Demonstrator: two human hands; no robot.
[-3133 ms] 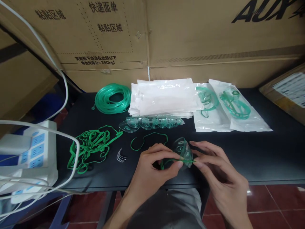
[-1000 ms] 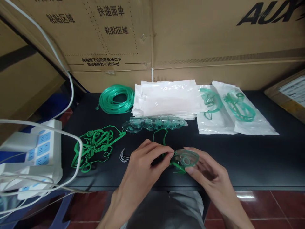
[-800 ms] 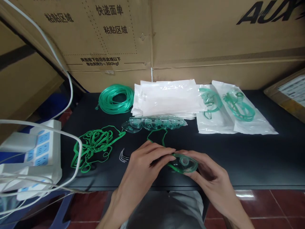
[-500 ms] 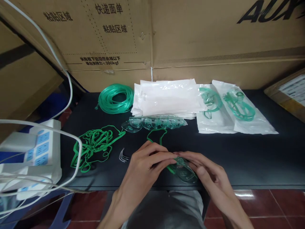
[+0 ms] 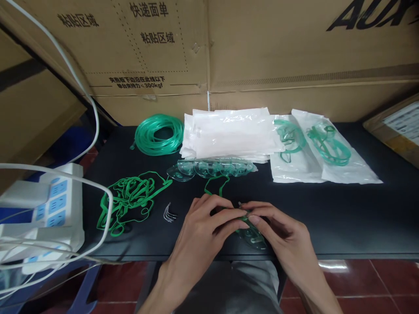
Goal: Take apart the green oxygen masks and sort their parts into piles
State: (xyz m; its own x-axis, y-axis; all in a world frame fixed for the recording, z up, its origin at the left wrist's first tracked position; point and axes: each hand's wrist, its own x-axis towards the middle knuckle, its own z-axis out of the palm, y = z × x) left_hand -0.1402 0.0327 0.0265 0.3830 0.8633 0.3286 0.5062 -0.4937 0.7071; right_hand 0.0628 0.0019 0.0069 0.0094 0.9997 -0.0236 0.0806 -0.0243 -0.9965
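A clear green oxygen mask [image 5: 252, 239] lies near the table's front edge, its upper end between my hands. My left hand [image 5: 207, 229] is closed, thumb and fingers pinching the mask's upper edge. From the other side my right hand [image 5: 283, 231] pinches the same end, thumb and forefinger meeting close to the left fingertips. A green elastic strap [image 5: 223, 185] loops out beyond my left hand and passes under it. The exact spot being gripped is partly covered by my fingers.
Several thin metal strips [image 5: 169, 213] and tangled green elastic straps [image 5: 131, 196] lie to the left. Behind are coiled green tubing [image 5: 159, 135], stacked masks [image 5: 209, 168], white pouches [image 5: 229, 133] and filled packages [image 5: 327, 150]. A power strip [image 5: 59, 209] with cables stands at left; cardboard boxes [image 5: 294, 52] wall the back.
My right hand has shifted left and its thumb now presses on the mask's upper end beside my left fingertips. The mask has turned slightly. The strap loop has moved a little.
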